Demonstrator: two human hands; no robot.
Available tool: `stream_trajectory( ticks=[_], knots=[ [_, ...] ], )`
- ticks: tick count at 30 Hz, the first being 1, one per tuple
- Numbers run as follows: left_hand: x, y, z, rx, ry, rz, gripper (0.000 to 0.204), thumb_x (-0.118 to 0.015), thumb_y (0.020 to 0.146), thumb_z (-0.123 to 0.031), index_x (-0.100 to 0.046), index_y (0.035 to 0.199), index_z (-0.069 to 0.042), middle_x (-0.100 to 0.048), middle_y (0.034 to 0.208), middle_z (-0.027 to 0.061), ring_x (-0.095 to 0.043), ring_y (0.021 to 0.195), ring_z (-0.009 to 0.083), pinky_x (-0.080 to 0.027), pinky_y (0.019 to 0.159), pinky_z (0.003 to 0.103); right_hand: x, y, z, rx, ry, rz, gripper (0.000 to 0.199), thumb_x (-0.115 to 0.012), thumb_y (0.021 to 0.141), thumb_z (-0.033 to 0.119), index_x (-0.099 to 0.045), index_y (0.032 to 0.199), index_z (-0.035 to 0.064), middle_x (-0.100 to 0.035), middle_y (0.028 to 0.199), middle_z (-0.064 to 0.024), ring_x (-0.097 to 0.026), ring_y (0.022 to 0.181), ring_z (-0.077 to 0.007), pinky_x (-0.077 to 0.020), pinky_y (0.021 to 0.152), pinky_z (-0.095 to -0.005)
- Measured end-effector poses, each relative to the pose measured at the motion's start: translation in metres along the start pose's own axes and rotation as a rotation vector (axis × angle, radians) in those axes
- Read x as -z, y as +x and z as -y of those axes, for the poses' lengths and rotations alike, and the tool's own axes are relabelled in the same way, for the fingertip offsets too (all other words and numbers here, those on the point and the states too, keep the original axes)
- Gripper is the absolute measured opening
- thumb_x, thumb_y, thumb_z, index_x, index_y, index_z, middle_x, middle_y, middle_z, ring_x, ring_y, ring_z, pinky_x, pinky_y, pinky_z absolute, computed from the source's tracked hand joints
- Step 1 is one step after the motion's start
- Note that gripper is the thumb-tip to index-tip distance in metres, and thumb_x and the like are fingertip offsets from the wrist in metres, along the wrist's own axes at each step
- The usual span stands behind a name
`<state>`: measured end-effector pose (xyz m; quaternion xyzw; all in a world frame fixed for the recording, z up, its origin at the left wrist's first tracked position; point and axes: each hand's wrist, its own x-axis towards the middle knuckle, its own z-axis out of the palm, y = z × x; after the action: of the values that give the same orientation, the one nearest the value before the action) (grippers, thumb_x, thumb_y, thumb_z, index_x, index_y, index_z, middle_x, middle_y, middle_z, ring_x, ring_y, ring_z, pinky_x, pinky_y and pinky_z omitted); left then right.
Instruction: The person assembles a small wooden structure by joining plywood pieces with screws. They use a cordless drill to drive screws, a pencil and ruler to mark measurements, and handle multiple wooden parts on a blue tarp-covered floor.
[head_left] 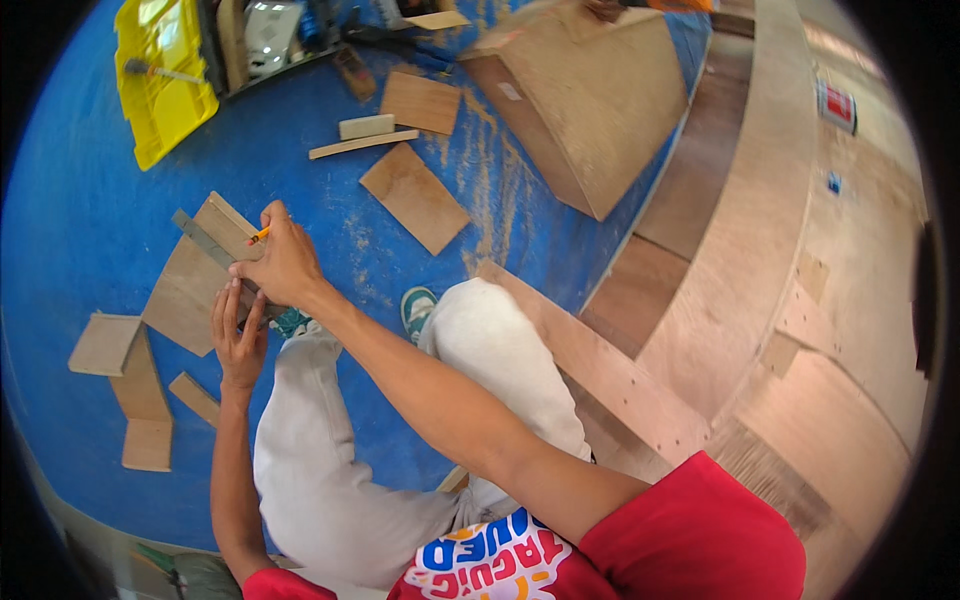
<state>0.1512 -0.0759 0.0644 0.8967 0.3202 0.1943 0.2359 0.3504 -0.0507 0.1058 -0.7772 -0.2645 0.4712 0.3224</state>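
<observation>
A square plywood piece (185,290) lies at the left, with a metal ruler (203,238) across it. My right hand (287,262) is closed round an orange pencil (259,236), its thumb side next to the ruler. Just below it, my left hand (240,335) has its fingers stretched out over the near edge of the plywood and the ruler's lower end. The right hand partly hides that end. A narrow wood strip (232,217) runs along the plywood's far edge.
Joined small boards (140,385) and a short strip (194,399) lie at the left. Loose plywood pieces (415,197) sit ahead on the blue surface (330,215). A yellow toolbox lid (165,85) is far left; a large wooden box (590,100) is far right, beside long planks (770,180).
</observation>
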Motion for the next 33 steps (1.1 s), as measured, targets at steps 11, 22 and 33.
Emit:
stream_trajectory(
  ticks=[11,22,33],
  knots=[
    [0.203,0.145,-0.272,-0.386,-0.131,0.075,0.049,-0.075,0.085,-0.006,-0.074,0.130,-0.024,-0.056,0.150,0.0169,-0.050,0.140,0.0374,-0.036,0.120,0.056,0.281,-0.253,0.157,-0.098,0.275,-0.337,0.068,-0.099,0.067,0.022,-0.050,0.110,0.0041,-0.062,0.102,-0.0111,-0.061,0.094,-0.0221,-0.0525,0.085,-0.0390],
    [0.188,0.159,-0.620,-0.644,-0.390,0.511,0.058,-0.073,0.088,-0.016,-0.064,0.144,-0.030,-0.047,0.159,0.0163,-0.045,0.146,0.0371,-0.032,0.122,0.057,0.547,-0.538,0.077,-0.279,0.705,-0.700,0.060,-0.096,0.076,0.013,-0.060,0.123,0.0011,-0.072,0.114,-0.0075,-0.067,0.107,-0.0159,-0.0563,0.094,-0.0339],
    [0.117,0.183,-0.645,0.238,-0.366,0.267,0.091,-0.094,0.078,-0.035,-0.048,0.148,0.002,-0.040,0.158,0.0245,-0.039,0.147,0.0393,-0.030,0.121,0.050,0.629,-0.587,-0.060,-0.265,0.672,-0.826,0.068,-0.098,0.074,0.023,-0.056,0.121,-0.0013,-0.070,0.107,-0.0085,-0.065,0.101,-0.0159,-0.0530,0.090,-0.0329]
  ],
)
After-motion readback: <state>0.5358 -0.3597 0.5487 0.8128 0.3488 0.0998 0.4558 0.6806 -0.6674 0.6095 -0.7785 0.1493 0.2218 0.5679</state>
